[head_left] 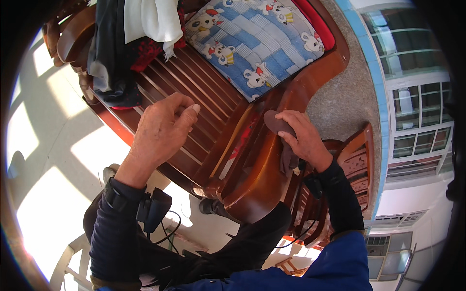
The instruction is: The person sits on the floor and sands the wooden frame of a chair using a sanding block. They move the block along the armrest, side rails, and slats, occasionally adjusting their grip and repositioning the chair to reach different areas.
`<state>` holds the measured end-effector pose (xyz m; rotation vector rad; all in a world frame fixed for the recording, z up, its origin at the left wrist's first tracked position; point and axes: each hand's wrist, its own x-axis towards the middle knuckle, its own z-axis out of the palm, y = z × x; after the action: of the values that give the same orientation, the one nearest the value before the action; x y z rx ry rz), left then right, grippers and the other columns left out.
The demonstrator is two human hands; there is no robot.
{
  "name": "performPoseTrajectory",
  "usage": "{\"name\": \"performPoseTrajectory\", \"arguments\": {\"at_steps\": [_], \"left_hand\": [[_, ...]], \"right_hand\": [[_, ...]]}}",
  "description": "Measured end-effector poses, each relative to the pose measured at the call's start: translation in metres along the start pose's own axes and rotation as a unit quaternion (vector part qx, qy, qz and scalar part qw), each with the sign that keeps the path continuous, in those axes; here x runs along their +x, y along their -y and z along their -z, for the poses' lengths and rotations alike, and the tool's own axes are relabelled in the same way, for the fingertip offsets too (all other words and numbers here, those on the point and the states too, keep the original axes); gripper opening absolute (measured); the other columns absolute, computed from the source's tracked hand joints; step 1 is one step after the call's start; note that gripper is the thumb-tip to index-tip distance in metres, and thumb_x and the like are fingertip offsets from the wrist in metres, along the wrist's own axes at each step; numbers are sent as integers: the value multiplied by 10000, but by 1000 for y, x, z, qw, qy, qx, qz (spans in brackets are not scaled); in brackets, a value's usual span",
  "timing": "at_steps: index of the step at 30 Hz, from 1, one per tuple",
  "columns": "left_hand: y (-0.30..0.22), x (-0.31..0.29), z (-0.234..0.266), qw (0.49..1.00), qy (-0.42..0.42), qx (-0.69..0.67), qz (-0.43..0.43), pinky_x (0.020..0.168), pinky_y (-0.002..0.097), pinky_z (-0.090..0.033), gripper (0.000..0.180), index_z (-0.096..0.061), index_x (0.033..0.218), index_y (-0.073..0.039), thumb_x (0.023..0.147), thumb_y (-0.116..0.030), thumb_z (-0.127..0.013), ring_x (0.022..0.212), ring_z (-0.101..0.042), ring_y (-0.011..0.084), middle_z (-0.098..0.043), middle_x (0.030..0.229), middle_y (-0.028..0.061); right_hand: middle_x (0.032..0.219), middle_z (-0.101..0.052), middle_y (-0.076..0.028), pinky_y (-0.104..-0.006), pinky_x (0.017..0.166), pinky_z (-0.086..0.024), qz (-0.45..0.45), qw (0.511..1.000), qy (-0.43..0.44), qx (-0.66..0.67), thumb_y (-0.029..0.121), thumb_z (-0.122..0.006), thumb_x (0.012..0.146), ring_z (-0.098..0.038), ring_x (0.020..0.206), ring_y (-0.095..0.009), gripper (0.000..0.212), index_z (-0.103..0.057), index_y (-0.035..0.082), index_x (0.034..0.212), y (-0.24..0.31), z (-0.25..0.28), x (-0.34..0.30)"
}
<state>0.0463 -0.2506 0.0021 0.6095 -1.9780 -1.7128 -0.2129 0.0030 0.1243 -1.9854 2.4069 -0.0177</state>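
Observation:
My right hand [305, 139] grips a dark brown piece of cloth [277, 123] with a rounded end. It is held above the curved armrest [262, 186] of a brown wooden bench, and darker folds of fabric hang below the fingers. My left hand [162, 130] hovers over the bench's slatted seat [194, 92], apart from the cloth. Its fingers are curled in, with the thumb near the index finger. Whatever they may pinch is hidden or too small to see.
A blue patterned cushion [264, 41] with cartoon animals lies on the bench. Beside it are a black garment [109, 63] and a white cloth [153, 19]. Another wooden seat [357, 169] stands to the right. Straps with small black devices [156, 208] and cables sit on my wrists.

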Motion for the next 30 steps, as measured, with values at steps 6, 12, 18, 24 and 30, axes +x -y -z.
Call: {"name": "performPoseTrajectory", "arguments": {"at_steps": [6, 12, 18, 24, 30], "left_hand": [[1, 0, -2, 1000, 10, 9, 3, 774, 339, -585, 365, -683, 1181, 71, 1122, -286, -631, 816, -743, 179, -764, 895, 124], [0, 2, -4, 1000, 1, -5, 0, 760, 335, -581, 354, -698, 1165, 63, 1106, -281, -641, 794, -746, 183, -771, 887, 122], [1, 1, 0, 1000, 10, -1, 7, 755, 319, -574, 354, -684, 1166, 65, 1114, -282, -634, 800, -735, 168, -765, 900, 119], [4, 2, 2, 1000, 5, -2, -5, 754, 320, -576, 355, -680, 1149, 69, 1113, -282, -641, 798, -735, 169, -763, 897, 116], [6, 1, 5, 1000, 6, 15, -3, 754, 325, -581, 349, -681, 1143, 68, 1113, -277, -637, 801, -738, 170, -756, 890, 114]], "right_hand": [[1357, -652, -195, -428, 1099, -491, -91, 978, -154, 106, 113, -684, 1020, -625, 1279, -397, 421, -608, 43, 1428, -20, 30, 24], [1361, -661, -174, -449, 1105, -483, -98, 985, -76, 120, 165, -688, 1020, -616, 1271, -400, 416, -632, 68, 1421, -17, 11, 23], [1325, -668, -127, -483, 1081, -472, 4, 1000, -7, 3, 179, -721, 935, -592, 1199, -379, 420, -681, 119, 1348, 26, -22, 5], [1357, -640, -77, -509, 1089, -468, 91, 989, 104, 54, 181, -780, 863, -580, 1211, -356, 469, -698, 161, 1325, 103, -18, -23], [1417, -609, -33, -496, 1072, -483, 151, 984, 92, 23, 147, -829, 822, -591, 1232, -307, 513, -697, 203, 1315, 122, -19, -39]]}}
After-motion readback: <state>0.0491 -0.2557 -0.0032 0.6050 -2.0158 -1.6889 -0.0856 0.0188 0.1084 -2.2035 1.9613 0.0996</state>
